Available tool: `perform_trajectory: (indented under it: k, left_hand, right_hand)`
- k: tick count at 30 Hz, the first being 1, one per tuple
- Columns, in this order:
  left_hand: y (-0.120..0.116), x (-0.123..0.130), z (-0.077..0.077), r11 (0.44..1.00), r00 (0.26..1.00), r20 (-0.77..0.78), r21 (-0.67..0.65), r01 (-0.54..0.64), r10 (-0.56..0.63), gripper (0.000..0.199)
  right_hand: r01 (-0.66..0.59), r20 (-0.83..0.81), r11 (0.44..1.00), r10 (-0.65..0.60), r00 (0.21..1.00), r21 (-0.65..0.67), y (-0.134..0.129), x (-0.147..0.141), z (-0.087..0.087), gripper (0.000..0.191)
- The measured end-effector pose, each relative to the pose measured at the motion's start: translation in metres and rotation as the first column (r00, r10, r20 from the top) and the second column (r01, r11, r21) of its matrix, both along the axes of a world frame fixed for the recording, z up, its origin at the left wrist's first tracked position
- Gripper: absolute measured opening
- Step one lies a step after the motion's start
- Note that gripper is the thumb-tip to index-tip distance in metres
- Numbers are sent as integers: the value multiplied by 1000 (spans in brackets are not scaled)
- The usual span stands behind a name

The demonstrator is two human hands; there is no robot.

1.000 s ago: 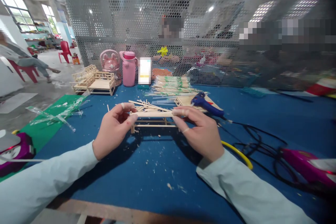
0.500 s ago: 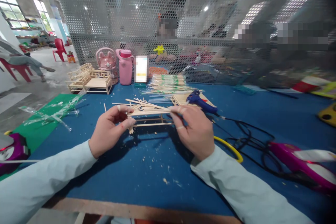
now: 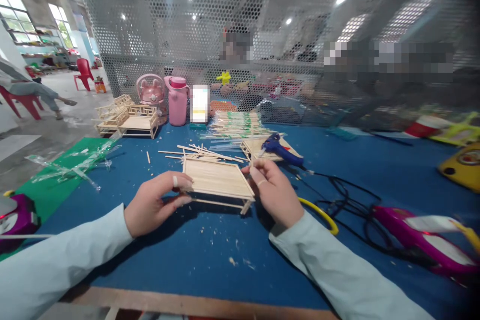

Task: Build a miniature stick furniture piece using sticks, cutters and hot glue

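Miniature wooden table [image 3: 217,177]: between our two hands, over the blue tabletop [image 3: 195,270].
Left hand [image 3: 157,203]: thumb and fingers pinching the table's left end.
Right hand [image 3: 276,191]: fingers narrow, at the right end; grip, we cannot tell.
Loose wooden sticks [image 3: 204,152]: just behind the table.
Blue glue gun [image 3: 284,151]: beyond our right hand.

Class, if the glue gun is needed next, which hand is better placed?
Probably the right hand: the glue gun lies just beyond it; the left hand grips the little table and is farther away.
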State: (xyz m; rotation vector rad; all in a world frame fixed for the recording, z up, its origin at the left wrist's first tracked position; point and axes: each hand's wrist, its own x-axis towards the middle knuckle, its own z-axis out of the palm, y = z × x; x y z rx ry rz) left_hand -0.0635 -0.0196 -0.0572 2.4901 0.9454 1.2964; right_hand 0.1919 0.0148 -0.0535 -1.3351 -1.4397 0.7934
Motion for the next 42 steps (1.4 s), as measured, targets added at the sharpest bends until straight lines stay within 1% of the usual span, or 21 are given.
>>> perform_trajectory:
  k: [6,10,15,17,19,21,22,24,26,28,29,30,31,32,33,34,36,37,39,40,42]
  left_hand:
    - [-1,0,-7,998,997,-71,54,-18,22,8]
    - [1,1,-13,999,992,-116,-12,-47,45,9]
    - [0,1,-13,987,975,-194,-95,-126,106,18]
    - [-2,0,-10,982,965,-200,-41,-182,170,28]
    - [-3,0,-6,963,946,-183,74,-258,268,36]
    - [-5,4,2,947,943,-135,146,-285,305,40]
    - [-7,9,7,955,955,-101,135,-266,280,39]
    - [-10,22,18,989,989,-13,7,-150,150,35]
    - [-14,38,28,987,993,119,-158,-8,27,26]
    - [-15,49,35,952,955,296,-298,63,30,27]
    - [-14,50,37,938,924,378,-336,84,53,29]
    - [-12,49,38,932,892,445,-350,95,76,30]
    - [-8,45,38,933,866,491,-347,93,95,30]
    - [-2,38,36,940,848,518,-332,84,107,30]
    - [5,29,32,944,852,507,-327,47,133,30]
    - [13,19,28,940,869,455,-340,-32,194,27]
    - [31,-2,16,909,872,369,-378,-175,322,23]
    - [40,-11,9,890,882,323,-410,-197,344,21]
    - [54,-23,-2,859,913,223,-467,-209,343,18]
    - [58,-26,-6,854,927,178,-475,-212,329,23]
    - [61,-26,-10,876,960,95,-440,-198,265,40]
  right_hand:
    - [-108,109,989,96,989,102,13,-4,-2,15]
    - [-146,141,983,130,981,114,20,-9,-6,15]
    - [-161,157,979,141,978,124,18,-7,-10,13]
    - [-115,153,979,90,984,168,15,-4,-7,11]
    - [-64,160,968,25,987,243,9,-2,-1,11]
    - [-90,204,940,22,979,328,-3,-5,8,12]
    - [-144,246,922,56,968,361,-10,-8,13,13]
    - [-308,339,875,181,923,374,-27,-21,21,16]
    - [-453,405,823,306,862,343,-40,-35,26,19]
    - [-534,447,781,370,814,325,-43,-41,30,20]
    - [-527,465,786,353,812,323,-39,-40,32,21]
    - [-487,496,813,295,816,318,-32,-34,35,23]
    - [-389,520,864,183,834,319,-21,-24,38,26]
    - [-212,562,926,0,827,313,-8,-11,41,28]
    - [-4,623,951,-198,757,308,7,5,43,29]
    - [100,645,948,-282,711,303,22,21,45,32]
    - [222,691,936,-351,631,273,49,53,44,36]
    - [265,723,933,-356,592,242,60,65,41,37]
    - [325,781,932,-322,535,162,75,82,32,38]
    - [339,807,933,-291,514,121,80,86,27,38]
    - [348,846,935,-235,479,63,85,88,19,38]
